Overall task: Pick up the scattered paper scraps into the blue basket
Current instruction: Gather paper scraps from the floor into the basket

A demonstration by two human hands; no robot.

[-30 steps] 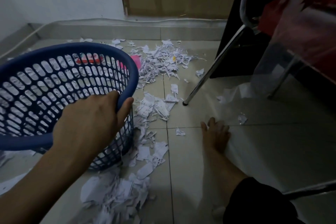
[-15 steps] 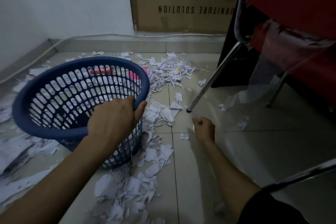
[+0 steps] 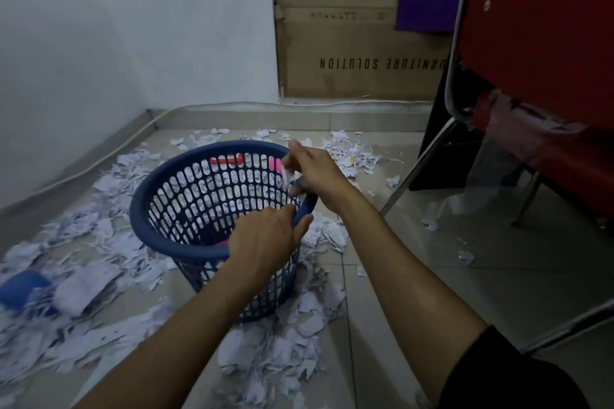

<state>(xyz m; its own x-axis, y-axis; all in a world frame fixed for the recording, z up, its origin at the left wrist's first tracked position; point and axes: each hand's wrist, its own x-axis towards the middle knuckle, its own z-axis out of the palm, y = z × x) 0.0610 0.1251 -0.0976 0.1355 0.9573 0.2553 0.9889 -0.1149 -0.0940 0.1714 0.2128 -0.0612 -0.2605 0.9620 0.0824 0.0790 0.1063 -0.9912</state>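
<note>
The blue basket (image 3: 156, 229) stands on the tiled floor, its lattice walls showing scraps behind them. My left hand (image 3: 265, 239) grips its near rim. My right hand (image 3: 312, 169) hovers over the basket's right rim, fingers pinched on a small white paper scrap (image 3: 286, 173). White paper scraps (image 3: 275, 355) lie scattered all around the basket: a heap in front, more on the left (image 3: 96, 262), and a pile behind right (image 3: 352, 153). Something pink shows low inside the basket.
A red chair with chrome legs (image 3: 415, 166) stands at the right, clear plastic hanging from its seat. A cardboard box (image 3: 339, 53) leans on the back wall. A blue object (image 3: 23, 285) lies among scraps at the left. White wall and skirting at left.
My right hand rose from the floor by the chair leg to above the basket's rim, now holding a scrap. The view tilted up; my left hand kept its grip on the rim.
</note>
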